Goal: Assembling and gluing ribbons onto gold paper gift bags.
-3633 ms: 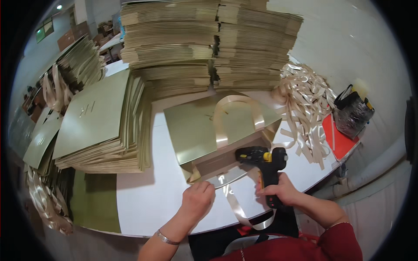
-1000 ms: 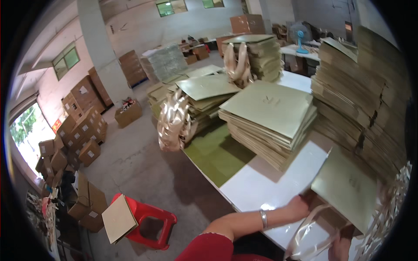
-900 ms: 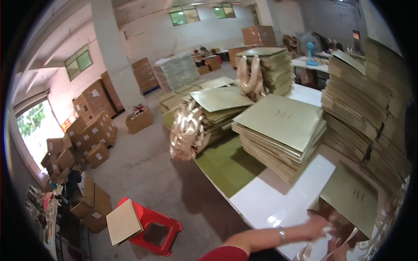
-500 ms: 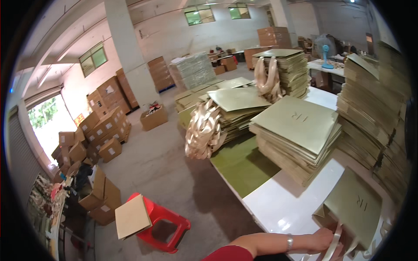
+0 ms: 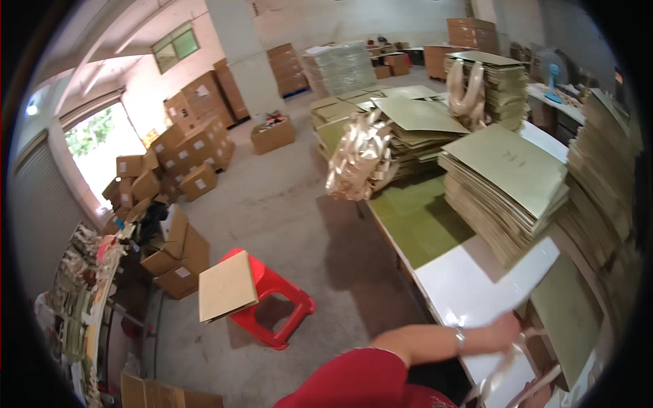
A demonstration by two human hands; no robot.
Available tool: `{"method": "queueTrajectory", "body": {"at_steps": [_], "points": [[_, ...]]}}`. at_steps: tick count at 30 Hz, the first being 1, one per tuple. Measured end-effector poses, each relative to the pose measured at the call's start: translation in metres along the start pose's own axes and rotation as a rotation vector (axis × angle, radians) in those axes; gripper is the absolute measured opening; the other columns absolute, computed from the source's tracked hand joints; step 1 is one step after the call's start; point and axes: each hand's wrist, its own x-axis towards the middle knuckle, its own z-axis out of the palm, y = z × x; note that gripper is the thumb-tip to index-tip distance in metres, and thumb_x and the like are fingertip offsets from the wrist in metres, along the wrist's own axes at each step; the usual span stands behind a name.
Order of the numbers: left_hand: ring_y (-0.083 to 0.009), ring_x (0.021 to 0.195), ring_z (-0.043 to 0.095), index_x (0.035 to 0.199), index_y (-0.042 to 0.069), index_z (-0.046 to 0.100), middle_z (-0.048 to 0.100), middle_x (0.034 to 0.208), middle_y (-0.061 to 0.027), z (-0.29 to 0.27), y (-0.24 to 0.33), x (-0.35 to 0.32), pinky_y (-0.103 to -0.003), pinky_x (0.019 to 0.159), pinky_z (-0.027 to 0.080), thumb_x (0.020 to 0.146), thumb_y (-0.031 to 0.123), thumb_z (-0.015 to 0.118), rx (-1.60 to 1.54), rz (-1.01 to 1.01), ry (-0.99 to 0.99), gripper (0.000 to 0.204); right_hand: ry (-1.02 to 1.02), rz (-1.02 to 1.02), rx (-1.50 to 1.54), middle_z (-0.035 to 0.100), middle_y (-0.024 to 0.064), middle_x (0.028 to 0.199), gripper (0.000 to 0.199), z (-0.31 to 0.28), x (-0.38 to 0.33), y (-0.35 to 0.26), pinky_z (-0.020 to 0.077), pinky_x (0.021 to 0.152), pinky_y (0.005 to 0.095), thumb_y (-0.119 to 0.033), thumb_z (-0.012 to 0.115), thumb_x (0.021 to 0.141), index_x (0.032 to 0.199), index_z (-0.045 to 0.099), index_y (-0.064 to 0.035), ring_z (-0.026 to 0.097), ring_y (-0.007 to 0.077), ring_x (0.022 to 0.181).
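Note:
My left hand [image 5: 505, 329], with a bracelet on its wrist, reaches right from a red sleeve to the white table [image 5: 454, 285]. It lies at the edge of a flat olive paper bag [image 5: 570, 318]. Cream ribbon handles [image 5: 498, 375] loop down just below the hand. The hand is blurred, so I cannot tell whether its fingers grip the bag or the ribbon. My right hand is out of sight past the lower right edge.
Tall stacks of flat olive bags [image 5: 507, 183] fill the table, with a bundle of cream ribbons [image 5: 357, 160] hanging off its far corner. On the concrete floor stands a red stool [image 5: 275, 306] carrying a flat carton [image 5: 228, 285]. Brown boxes [image 5: 183, 160] line the left wall.
The view has swung left from the table to the warehouse floor. My left hand stayed at the olive bag, now at the lower right. The glue gun and right hand have left the picture.

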Motion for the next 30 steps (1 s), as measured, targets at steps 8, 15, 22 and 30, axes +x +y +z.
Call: {"method": "queueTrajectory", "body": {"at_steps": [8, 15, 22, 30], "points": [[-0.0184, 0.072, 0.065, 0.083, 0.006, 0.072, 0.069, 0.077, -0.0088, -0.085, -0.042, -0.115, -0.030, 0.070, 0.051, 0.081, 0.022, 0.065, -0.691, -0.242, -0.278, 0.018, -0.323, -0.476, 0.043, 0.067, 0.0163, 0.086, 0.026, -0.042, -0.019, 0.050, 0.0503, 0.073, 0.0331, -0.014, 0.066, 0.071, 0.092, 0.067, 0.0002, 0.065, 0.0252, 0.078], [-0.0207, 0.112, 0.052, 0.117, -0.002, 0.058, 0.061, 0.111, -0.0114, -0.101, -0.030, -0.024, -0.036, 0.099, 0.036, 0.087, 0.027, 0.056, -1.306, -0.404, 0.104, 0.042, -0.226, 0.198, 0.674, 0.061, 0.0097, 0.081, 0.040, -0.114, 0.043, 0.045, 0.0547, 0.052, 0.0334, -0.035, 0.051, 0.086, 0.099, 0.060, 0.0014, 0.060, 0.0176, 0.065], [-0.0227, 0.097, 0.060, 0.129, 0.015, 0.052, 0.062, 0.110, -0.0155, -0.048, -0.061, -0.040, -0.037, 0.086, 0.047, 0.077, 0.013, 0.070, -1.054, -0.208, 0.097, 0.055, 0.273, -0.036, 0.881, 0.063, 0.0095, 0.102, 0.027, -0.030, 0.009, 0.060, 0.0494, 0.085, 0.0324, 0.000, 0.058, 0.080, 0.107, 0.057, 0.0028, 0.061, 0.0179, 0.093], [-0.0159, 0.090, 0.058, 0.111, -0.007, 0.055, 0.060, 0.108, -0.0113, -0.095, 0.040, -0.067, -0.028, 0.075, 0.049, 0.078, 0.012, 0.073, -1.863, -0.527, 0.796, 0.042, 0.130, -0.351, 0.966, 0.064, 0.0066, 0.101, 0.022, 0.097, 0.023, -0.046, 0.0496, 0.079, 0.0283, -0.009, 0.059, 0.088, 0.108, 0.059, -0.0016, 0.061, 0.0150, 0.088]]}}
